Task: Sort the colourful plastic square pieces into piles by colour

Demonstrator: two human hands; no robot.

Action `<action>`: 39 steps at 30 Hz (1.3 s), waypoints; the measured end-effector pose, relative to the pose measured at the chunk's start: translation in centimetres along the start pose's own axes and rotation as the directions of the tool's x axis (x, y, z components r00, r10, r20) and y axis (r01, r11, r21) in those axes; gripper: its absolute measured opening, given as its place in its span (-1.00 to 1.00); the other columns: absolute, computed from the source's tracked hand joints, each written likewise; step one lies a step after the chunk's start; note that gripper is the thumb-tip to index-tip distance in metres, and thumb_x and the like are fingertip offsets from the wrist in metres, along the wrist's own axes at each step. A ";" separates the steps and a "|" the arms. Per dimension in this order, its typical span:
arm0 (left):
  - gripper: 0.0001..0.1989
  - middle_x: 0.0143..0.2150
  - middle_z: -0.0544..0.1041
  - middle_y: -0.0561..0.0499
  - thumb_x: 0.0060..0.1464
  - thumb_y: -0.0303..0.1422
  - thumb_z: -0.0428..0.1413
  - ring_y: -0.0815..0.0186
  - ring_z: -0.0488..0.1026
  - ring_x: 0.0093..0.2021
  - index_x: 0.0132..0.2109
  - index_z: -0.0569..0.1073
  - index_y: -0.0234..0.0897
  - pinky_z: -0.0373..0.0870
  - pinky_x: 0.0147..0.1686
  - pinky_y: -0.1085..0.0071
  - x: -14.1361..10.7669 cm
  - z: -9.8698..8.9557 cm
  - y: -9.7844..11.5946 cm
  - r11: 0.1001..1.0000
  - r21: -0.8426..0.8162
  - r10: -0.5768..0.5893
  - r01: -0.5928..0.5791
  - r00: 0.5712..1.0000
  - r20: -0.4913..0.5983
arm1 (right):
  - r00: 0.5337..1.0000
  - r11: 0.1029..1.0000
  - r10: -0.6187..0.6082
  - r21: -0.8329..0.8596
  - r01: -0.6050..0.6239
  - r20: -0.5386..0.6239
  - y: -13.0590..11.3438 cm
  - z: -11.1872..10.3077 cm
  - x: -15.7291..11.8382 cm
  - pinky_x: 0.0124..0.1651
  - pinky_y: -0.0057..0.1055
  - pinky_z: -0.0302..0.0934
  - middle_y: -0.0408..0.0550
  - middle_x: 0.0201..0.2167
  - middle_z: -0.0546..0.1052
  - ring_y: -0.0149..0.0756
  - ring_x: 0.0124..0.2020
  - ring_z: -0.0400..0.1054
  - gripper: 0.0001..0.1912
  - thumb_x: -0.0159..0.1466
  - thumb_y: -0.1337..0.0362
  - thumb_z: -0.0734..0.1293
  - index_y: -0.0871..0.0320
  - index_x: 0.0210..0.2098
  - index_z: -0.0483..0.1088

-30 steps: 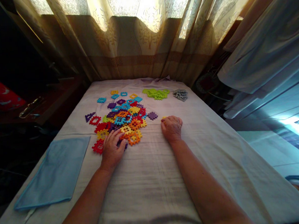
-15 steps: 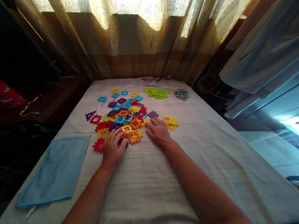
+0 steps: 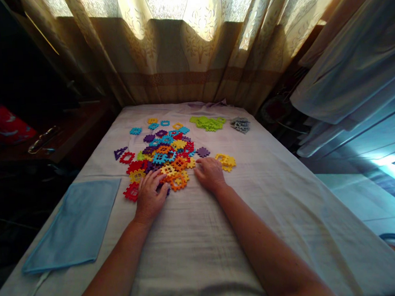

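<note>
A mixed heap of toothed plastic pieces (image 3: 163,149) in red, orange, yellow, blue and purple lies on the cloth-covered surface. My left hand (image 3: 151,192) rests with its fingers apart on the heap's near edge, beside a red piece (image 3: 131,192) and over a dark purple one. My right hand (image 3: 209,171) is at the heap's right side, fingers curled, fingertips at a pale yellow piece (image 3: 191,163); whether it grips that piece is unclear. A purple piece (image 3: 203,152) lies just beyond it, and yellow pieces (image 3: 227,161) lie to its right.
Green pieces (image 3: 208,123) and a grey pile (image 3: 240,125) lie at the back right. A blue cloth (image 3: 75,225) covers the left side. Curtains (image 3: 179,56) hang behind, and clothes (image 3: 348,60) hang at right.
The fingers of my right hand have drawn in from a flatter, spread pose near the purple piece and curled at the heap's edge. My left hand has barely moved.
</note>
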State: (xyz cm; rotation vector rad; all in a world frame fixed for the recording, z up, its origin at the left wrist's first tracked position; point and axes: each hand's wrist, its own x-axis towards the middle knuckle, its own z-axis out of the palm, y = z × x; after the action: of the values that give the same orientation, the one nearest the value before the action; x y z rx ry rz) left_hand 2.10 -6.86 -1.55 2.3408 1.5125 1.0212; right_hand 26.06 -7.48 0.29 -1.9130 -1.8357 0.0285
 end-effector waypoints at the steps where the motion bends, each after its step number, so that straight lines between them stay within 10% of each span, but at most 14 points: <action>1: -0.67 0.17 0.50 -0.08 0.19 -0.22 0.00 0.03 0.32 0.26 0.01 0.53 -0.18 0.19 0.28 -0.09 0.0 0.0 0.0 1.000 0.002 0.003 -0.003 1.000 -0.003 | 1.000 1.000 0.029 -0.001 -0.029 -0.006 -0.2 0.2 0.1 0.10 -0.18 0.08 0.09 -0.09 0.56 -0.08 0.01 0.34 -0.71 0.26 0.19 0.34 0.15 -0.05 0.46; 20: -0.67 0.17 0.50 -0.09 0.17 -0.22 0.01 0.04 0.32 0.27 0.01 0.53 -0.16 0.19 0.28 -0.09 0.0 0.0 0.0 1.000 -0.013 -0.005 0.005 1.000 0.003 | 0.983 0.997 0.074 0.012 -0.073 -0.170 1.6 -0.2 0.8 0.08 -0.17 0.06 0.05 -0.17 0.57 -0.08 -0.06 0.36 -0.71 0.21 0.20 0.32 0.13 -0.09 0.44; 31: -0.68 0.16 0.52 -0.07 0.16 -0.23 0.02 0.05 0.33 0.26 -0.01 0.53 -0.16 0.20 0.28 -0.06 0.1 -0.2 0.3 1.000 -0.008 -0.003 0.003 1.000 -0.001 | 0.809 0.880 0.475 0.160 -0.448 -0.346 10.0 -1.7 1.3 -0.04 -0.22 0.17 0.02 -0.23 0.57 -0.11 -0.15 0.39 -0.63 0.15 0.15 0.29 0.15 -0.07 0.39; 39: -0.67 0.16 0.52 -0.09 0.17 -0.22 0.00 0.03 0.33 0.26 -0.01 0.53 -0.17 0.21 0.27 -0.09 0.1 -0.1 0.2 1.000 -0.009 -0.006 0.006 1.000 0.000 | 0.751 0.809 0.585 0.164 -0.564 -0.306 10.4 -1.5 1.2 -0.02 -0.16 0.19 0.04 -0.22 0.59 -0.08 -0.15 0.41 -0.63 0.16 0.16 0.29 0.15 -0.07 0.42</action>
State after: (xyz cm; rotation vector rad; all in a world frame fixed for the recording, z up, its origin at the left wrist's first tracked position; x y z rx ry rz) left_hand 2.20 -6.93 -1.34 2.3286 1.5104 1.0242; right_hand 36.40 -6.67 -1.66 -2.2029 -0.9549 -0.0427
